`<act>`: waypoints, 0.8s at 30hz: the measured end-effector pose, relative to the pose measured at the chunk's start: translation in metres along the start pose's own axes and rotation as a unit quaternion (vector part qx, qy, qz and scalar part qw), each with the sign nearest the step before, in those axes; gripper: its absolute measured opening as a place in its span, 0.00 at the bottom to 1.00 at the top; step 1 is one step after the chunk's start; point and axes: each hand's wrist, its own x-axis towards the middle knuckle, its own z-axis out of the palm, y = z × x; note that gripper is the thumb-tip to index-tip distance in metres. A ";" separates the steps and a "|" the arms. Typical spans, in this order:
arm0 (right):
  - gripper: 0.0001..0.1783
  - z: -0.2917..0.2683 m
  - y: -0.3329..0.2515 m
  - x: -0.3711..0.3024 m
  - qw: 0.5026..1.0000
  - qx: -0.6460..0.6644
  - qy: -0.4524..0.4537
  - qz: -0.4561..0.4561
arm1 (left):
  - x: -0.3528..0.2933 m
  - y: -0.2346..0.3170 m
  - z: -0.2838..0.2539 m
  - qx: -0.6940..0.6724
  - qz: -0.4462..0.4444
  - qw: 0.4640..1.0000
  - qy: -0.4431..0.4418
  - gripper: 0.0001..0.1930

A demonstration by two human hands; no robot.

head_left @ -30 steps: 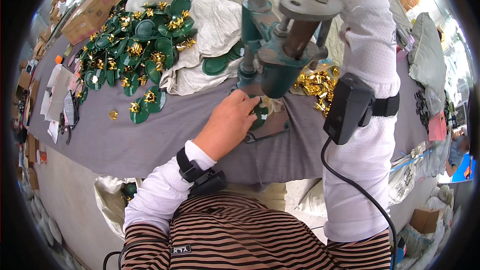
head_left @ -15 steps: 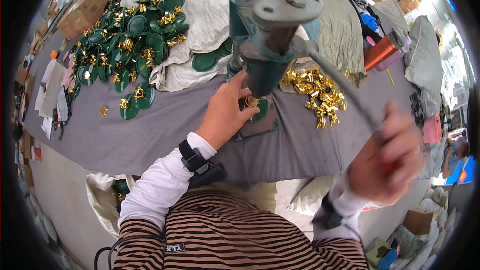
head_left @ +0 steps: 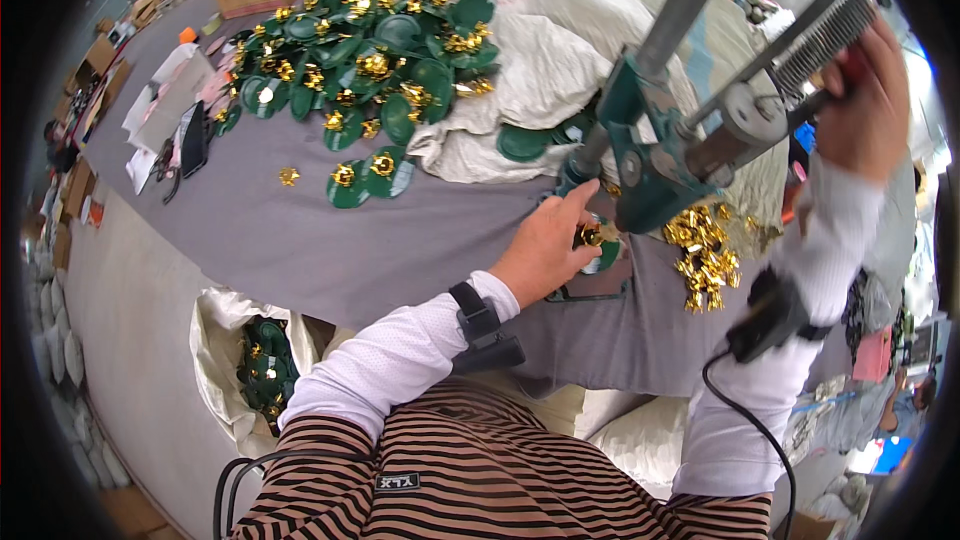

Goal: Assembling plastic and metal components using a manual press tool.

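My left hand [head_left: 548, 248] reaches in under the green hand press [head_left: 640, 175]. Its thumb and fingers close around the edge of a round green disc [head_left: 607, 258], which has a gold pronged piece [head_left: 592, 235] on it, below the press head. Part of the disc is hidden by the fingers and the press. Up on the right, my right hand [head_left: 868, 105] is wrapped around the press's lever handle [head_left: 808, 110]. A coil spring [head_left: 825, 43] shows beside the upper rod of the press.
A heap of green discs with gold pieces [head_left: 400, 32] covers the table's far left. Loose gold pieces [head_left: 705, 260] lie right of the press. A whitish woven sack [head_left: 540, 40] rests behind it. Below the table edge, an open sack [head_left: 215, 360] holds more discs.
My right hand has gone up and away with the lever handle, and the press head has lifted. My left hand stays at the disc. The whole view has shifted and tilted.
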 end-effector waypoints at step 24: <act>0.12 0.046 0.037 0.022 0.991 0.121 0.020 0.059 | -0.007 0.001 -0.064 0.033 -0.028 0.997 -0.059 0.30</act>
